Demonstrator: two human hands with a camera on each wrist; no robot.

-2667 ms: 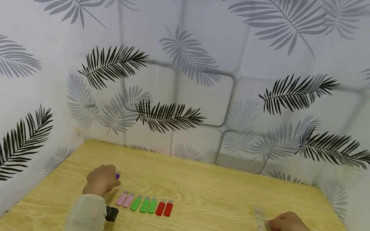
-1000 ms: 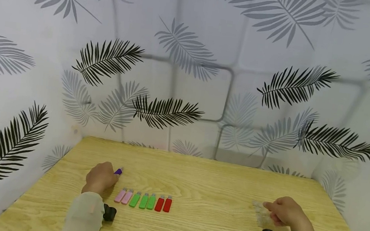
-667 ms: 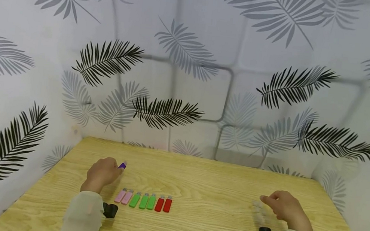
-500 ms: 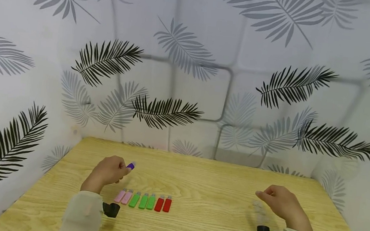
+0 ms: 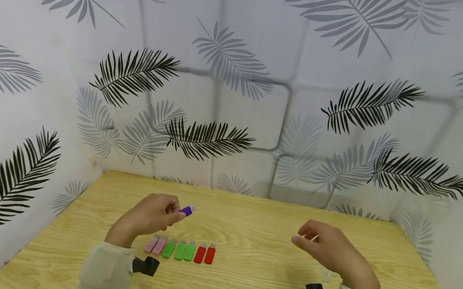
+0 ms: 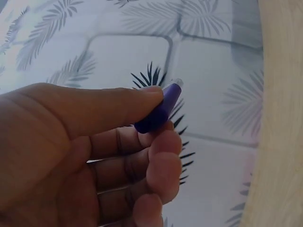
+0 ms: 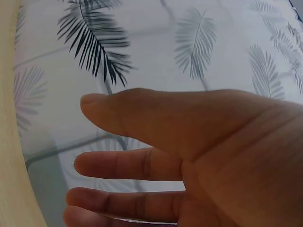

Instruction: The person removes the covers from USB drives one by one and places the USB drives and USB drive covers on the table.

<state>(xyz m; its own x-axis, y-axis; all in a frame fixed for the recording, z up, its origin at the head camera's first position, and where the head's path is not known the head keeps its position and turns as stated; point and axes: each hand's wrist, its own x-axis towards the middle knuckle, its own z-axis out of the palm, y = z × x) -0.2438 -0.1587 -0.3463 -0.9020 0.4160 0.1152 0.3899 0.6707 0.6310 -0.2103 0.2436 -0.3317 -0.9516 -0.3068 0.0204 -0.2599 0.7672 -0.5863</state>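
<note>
My left hand (image 5: pixel 149 216) pinches a purple USB stick (image 5: pixel 186 211) between thumb and fingers, raised above the table. In the left wrist view the purple stick (image 6: pixel 163 108) tilts up, its pale end pointing away from the palm. My right hand (image 5: pixel 332 249) hovers over the right half of the table, thumb and fingers apart. Nothing is between the right thumb (image 7: pixel 102 111) and fingers in the right wrist view. A row lies below the left hand: pink USB sticks (image 5: pixel 155 245), green USB sticks (image 5: pixel 180 250) and red USB sticks (image 5: pixel 205 254).
Small clear pieces (image 5: pixel 325 274) lie on the wooden table (image 5: pixel 251 278), mostly hidden behind the right hand. Leaf-patterned fabric (image 5: pixel 241 93) stands along the back and sides of the table.
My left hand has lifted the purple USB stick and carried it to the right. My right hand has risen from the clear pieces and moved left.
</note>
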